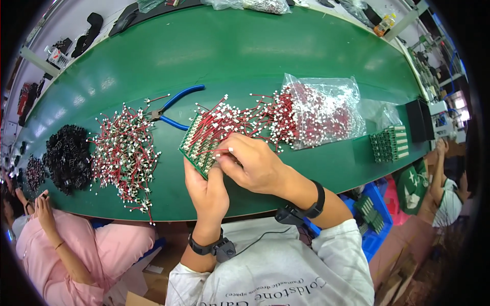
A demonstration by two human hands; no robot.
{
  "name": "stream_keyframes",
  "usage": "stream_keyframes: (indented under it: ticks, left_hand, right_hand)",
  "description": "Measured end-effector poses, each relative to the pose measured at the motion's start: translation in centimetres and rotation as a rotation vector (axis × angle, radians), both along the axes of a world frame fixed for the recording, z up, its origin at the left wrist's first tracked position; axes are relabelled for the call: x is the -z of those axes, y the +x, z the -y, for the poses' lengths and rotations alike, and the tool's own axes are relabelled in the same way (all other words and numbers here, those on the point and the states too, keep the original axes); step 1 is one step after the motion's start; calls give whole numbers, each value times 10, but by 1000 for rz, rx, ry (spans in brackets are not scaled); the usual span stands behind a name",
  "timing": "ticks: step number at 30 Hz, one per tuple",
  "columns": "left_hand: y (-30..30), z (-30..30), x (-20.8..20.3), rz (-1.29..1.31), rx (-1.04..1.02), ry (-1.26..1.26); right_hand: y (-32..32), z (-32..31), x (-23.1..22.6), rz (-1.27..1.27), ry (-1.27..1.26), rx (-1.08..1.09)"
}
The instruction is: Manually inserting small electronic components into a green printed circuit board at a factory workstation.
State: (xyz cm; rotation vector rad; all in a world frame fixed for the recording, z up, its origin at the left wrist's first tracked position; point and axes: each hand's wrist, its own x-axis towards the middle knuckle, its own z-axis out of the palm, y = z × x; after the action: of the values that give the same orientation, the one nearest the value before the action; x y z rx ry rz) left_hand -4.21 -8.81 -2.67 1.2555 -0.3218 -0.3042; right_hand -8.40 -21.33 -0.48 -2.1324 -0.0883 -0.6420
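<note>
My left hand [209,196] holds a green circuit board panel [190,149] by its near edge, tilted above the table. Rows of pale connectors cover the panel, and red wires stand up from its far part. Over the panel's right side, my right hand [258,166] pinches a short red wire [210,151] with white end plugs. Whether its end touches a connector I cannot tell. Right behind the panel lies a loose heap of red wires [245,120] with white plugs. Blue-handled pliers [176,99] rest just beyond the panel's far left corner.
A clear plastic bag [326,115] of wires lies to the right, before stacked circuit boards [389,144] and a black box [418,121]. Leftward are a pile of wired parts [125,155] and black parts [68,158]. A blue crate [380,209] stands below the table; a person in pink [76,245] sits left.
</note>
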Motion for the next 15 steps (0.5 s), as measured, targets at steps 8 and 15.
stream_keyframes:
  ticks: [8, 15]
  left_hand:
    - [-12, 5, -9, 165, 10, 143]
    - [-12, -2, -9, 226, 22, 209]
  right_hand:
    - [-2, 6, 1, -54, 39, 19]
    - [-2, 5, 2, -32, 13, 37]
